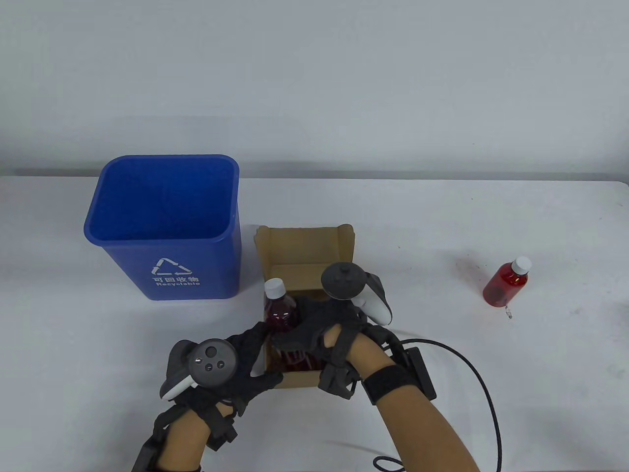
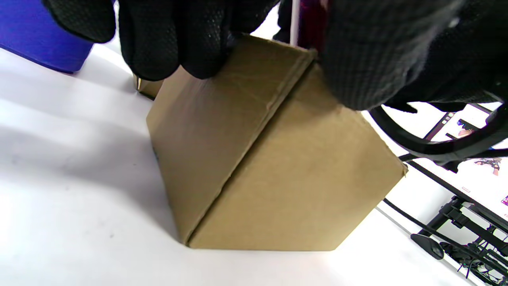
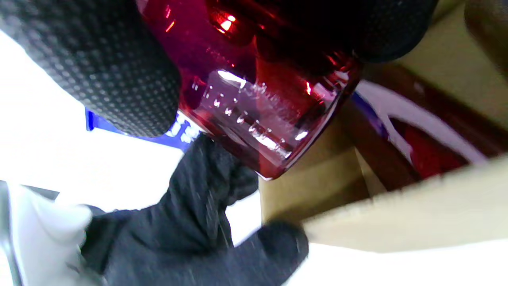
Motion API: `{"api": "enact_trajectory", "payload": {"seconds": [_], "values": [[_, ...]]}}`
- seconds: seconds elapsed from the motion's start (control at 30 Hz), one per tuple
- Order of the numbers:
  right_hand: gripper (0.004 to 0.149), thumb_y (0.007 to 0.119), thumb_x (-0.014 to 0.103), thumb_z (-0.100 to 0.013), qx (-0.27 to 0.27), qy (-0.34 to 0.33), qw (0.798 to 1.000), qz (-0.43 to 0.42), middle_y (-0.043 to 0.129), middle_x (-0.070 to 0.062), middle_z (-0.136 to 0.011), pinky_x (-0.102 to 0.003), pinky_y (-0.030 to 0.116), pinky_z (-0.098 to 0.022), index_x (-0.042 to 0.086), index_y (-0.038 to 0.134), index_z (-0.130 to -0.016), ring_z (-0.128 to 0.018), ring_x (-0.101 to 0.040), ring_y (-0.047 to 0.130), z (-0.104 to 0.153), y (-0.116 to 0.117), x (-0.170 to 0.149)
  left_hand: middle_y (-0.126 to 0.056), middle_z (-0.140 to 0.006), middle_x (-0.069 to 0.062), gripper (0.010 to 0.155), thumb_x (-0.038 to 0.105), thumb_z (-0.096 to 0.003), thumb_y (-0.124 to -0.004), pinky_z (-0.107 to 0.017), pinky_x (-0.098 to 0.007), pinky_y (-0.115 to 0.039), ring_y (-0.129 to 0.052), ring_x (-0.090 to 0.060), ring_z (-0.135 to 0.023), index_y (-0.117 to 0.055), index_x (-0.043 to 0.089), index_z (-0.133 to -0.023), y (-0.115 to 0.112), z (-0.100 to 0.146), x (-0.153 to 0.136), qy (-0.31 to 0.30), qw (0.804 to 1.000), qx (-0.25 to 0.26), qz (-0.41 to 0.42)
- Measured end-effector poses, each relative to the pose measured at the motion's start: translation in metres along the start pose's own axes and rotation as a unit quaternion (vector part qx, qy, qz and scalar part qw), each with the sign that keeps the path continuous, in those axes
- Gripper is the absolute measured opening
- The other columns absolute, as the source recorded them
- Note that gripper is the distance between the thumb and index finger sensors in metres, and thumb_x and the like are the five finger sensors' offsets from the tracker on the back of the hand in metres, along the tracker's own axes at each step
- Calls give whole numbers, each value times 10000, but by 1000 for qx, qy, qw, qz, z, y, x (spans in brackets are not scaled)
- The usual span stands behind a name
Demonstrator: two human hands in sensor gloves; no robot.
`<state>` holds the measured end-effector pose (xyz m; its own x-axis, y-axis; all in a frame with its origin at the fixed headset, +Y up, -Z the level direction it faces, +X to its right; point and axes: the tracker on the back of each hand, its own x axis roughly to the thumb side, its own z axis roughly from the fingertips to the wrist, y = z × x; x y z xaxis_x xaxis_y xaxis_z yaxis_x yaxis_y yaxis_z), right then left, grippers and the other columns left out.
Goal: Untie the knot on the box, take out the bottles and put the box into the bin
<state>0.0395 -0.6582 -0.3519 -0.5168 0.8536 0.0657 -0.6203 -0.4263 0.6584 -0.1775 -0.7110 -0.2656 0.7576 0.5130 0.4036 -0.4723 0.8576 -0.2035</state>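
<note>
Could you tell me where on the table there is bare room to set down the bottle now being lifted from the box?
Bare tabletop lies between the box and the red bottle standing at the right. It is crowded left of the box, where the blue bin stands close and the left hand holds the box's corner.

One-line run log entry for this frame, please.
stage: unloading | right hand: grips red bottle in box | left hand: holds box corner | one bottle out | bin: no box inside

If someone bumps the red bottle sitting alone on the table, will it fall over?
Probably easily: the red bottle looks tall and narrow. It looks round, so once down it may roll. The liquid inside should make it fairly heavy for its size.
</note>
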Motion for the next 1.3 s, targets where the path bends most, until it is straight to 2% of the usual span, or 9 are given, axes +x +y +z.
{"api": "enact_trajectory", "payload": {"seconds": [0.1,0.17,0.27,0.4,0.53,0.8,1.03,1.3], "values": [[826,925,471,-428,-48,-9,999,18,497,-185,-999,-595,625,-595,88,457,-991,-861,-455,670,13,-21,2,-583,-1086,-220,958,566,-460,-832,-687,-727,-544,-692,-555,-966,-343,88,-1131,0,0,0,1,1000,-1,0],[822,926,481,-426,-98,-13,995,16,506,-182,-996,-591,622,-594,96,468,-990,-854,-453,671,26,-42,1,-583,-1086,-219,956,565,-461,-831,-688,-727,-544,-693,-553,-967,-346,87,-1132,0,0,1,2,1000,-1,-3],[819,924,500,-423,-167,-8,986,21,523,-175,-984,-512,670,-548,114,480,-994,-815,-428,690,41,-65,-3,-585,-1085,-220,950,559,-464,-832,-687,-726,-546,-693,-557,-964,-349,84,-1131,0,0,1,1,1000,-1,-2],[813,923,513,-423,-232,3,972,31,519,-156,-983,-483,672,-531,138,485,-996,-799,-415,681,60,-96,-18,-587,-1084,-216,950,557,-464,-832,-684,-722,-553,-697,-557,-961,-349,83,-1130,0,0,2,0,1000,-3,-1],[810,930,489,-422,-316,25,948,36,518,-159,-987,-507,677,-541,136,483,-997,-812,-428,685,79,-123,-44,-583,-1084,-221,950,555,-465,-831,-684,-720,-558,-699,-555,-961,-344,84,-1131,0,0,2,0,1000,-5,2],[825,942,413,-422,-439,69,895,51,483,-174,-1005,-579,643,-598,100,444,-1001,-869,-449,669,98,-146,-102,-580,-1087,-220,948,558,-467,-828,-683,-718,-561,-695,-557,-962,-344,91,-1134,0,0,2,2,1000,-6,1],[817,945,418,-419,-471,96,876,39,494,-158,-1012,-582,653,-603,119,458,-1002,-879,-433,690,99,-154,-143,-589,-1088,-209,899,569,-488,-773,-676,-715,-568,-699,-561,-954,-352,117,-1140,1,-1,-2,11,1000,5,9],[814,957,405,-408,-454,147,879,10,487,-116,-1027,-544,687,-601,165,455,-1002,-906,-412,693,87,-156,-188,-591,-1090,-205,911,570,-479,-798,-680,-715,-566,-701,-556,-959,-356,128,-1142,2,-3,-2,12,1000,0,5]]}}
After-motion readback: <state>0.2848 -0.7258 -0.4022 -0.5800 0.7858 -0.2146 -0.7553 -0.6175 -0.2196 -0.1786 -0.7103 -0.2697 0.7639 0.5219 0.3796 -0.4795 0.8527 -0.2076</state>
